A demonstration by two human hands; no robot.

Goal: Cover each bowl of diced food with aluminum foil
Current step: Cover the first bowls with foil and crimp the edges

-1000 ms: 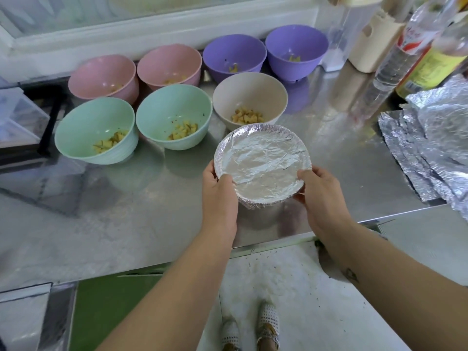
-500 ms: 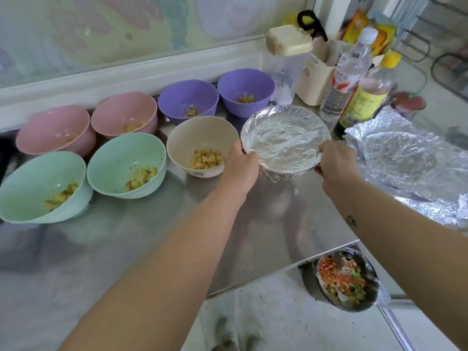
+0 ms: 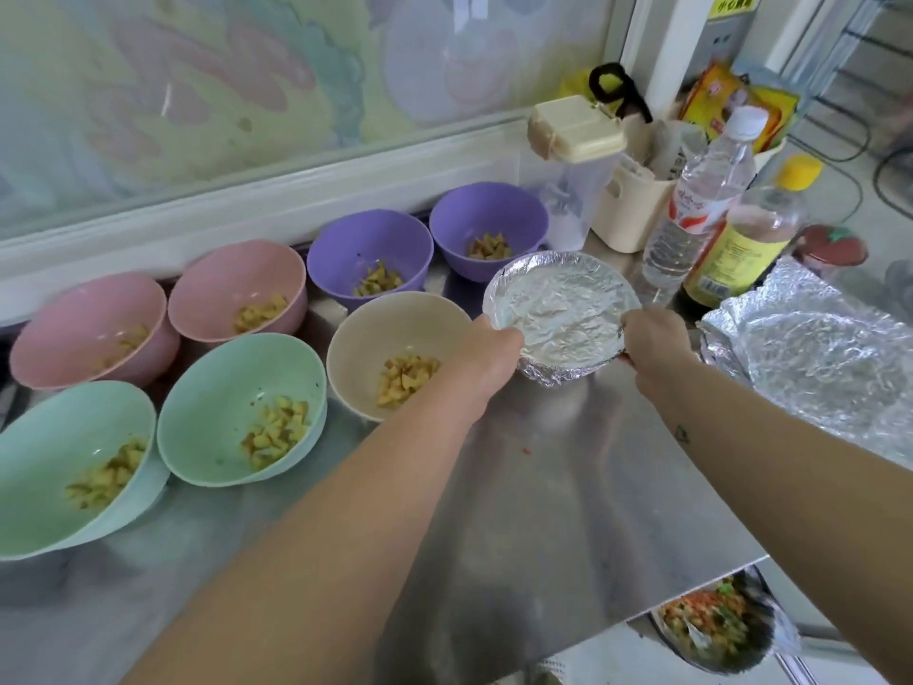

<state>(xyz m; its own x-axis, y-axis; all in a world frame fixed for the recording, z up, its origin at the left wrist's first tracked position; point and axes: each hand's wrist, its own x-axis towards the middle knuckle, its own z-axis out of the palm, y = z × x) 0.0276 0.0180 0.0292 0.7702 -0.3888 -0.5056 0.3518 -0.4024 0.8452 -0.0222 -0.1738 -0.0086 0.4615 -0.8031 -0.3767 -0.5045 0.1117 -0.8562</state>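
Note:
A foil-covered bowl (image 3: 560,309) sits at the back right of the steel counter, beside the right purple bowl (image 3: 489,224). My left hand (image 3: 486,353) grips its left rim and my right hand (image 3: 652,341) grips its right rim. Several uncovered bowls of diced food stand to the left: a beige bowl (image 3: 380,333), a second purple bowl (image 3: 368,249), two pink bowls (image 3: 237,284) (image 3: 89,318) and two green bowls (image 3: 217,402) (image 3: 54,452). Loose sheets of aluminum foil (image 3: 815,358) lie crumpled at the right.
Behind the covered bowl stand a clear water bottle (image 3: 696,210), a yellow-capped bottle (image 3: 746,244), a lidded plastic jug (image 3: 573,170) and a cream utensil holder (image 3: 627,210). The counter edge (image 3: 691,590) runs at the lower right, with a metal bowl of scraps (image 3: 711,625) below it.
Both hands carried the foil-covered bowl from the counter's front edge away to the back right, next to the right purple bowl. The view swung right.

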